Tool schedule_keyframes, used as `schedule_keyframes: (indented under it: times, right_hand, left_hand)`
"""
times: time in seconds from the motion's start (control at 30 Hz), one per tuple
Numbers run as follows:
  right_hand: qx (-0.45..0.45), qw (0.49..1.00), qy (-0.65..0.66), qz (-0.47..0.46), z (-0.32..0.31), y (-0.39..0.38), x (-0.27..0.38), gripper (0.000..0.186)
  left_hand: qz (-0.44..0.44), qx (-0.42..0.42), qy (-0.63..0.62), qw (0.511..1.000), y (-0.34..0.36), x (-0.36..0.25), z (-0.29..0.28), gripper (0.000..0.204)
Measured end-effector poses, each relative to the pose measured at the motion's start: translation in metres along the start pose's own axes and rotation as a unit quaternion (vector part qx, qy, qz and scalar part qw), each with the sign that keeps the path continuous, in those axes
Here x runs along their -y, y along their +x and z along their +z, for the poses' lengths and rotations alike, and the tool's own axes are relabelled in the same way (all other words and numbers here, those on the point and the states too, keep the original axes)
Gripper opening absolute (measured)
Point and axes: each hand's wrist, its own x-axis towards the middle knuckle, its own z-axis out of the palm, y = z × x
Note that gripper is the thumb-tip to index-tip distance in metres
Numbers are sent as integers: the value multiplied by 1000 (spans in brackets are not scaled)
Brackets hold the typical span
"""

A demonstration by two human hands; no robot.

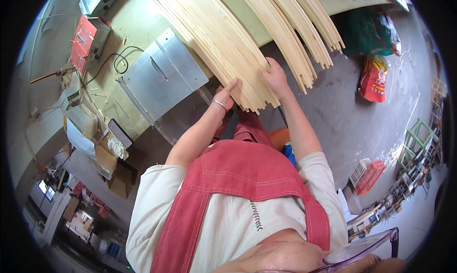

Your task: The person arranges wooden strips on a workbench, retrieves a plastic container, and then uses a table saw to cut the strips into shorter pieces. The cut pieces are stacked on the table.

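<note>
A broad layer of pale wooden strips (pixel 209 39) lies side by side, extending from the table toward me, their near ends uneven. My left hand (pixel 225 95) grips the left edge near those ends, thumb on top and fingers hidden underneath. My right hand (pixel 274 77) holds the right edge a little farther up, also with the thumb on top. More bundles of strips (pixel 281 32) lie to the right, their ends overhanging the table edge. A flat metal plate (pixel 162 77) with a slot sits just left of the strips I hold.
The pale green worktable (pixel 131 20) carries a red machine panel (pixel 82 44), cables and a dark-screened device (pixel 120 132). On the right floor are a green bag (pixel 366 37), a red sack (pixel 373 82), plastic crates (pixel 369 177) and a green metal frame (pixel 419 139).
</note>
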Motion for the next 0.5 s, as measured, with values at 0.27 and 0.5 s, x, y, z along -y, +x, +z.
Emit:
schedule_keyframes:
  times: [0.27, 0.5]
  right_hand:
    - [31, 999, 23, 30, -8, -1, 19, 54]
    - [11, 1000, 7, 19, -2, 1, 7, 57]
  left_hand:
    - [-16, 18, -15, 1000, 5, 0, -6, 61]
    - [0, 1, -13, 1000, -6, -2, -6, 58]
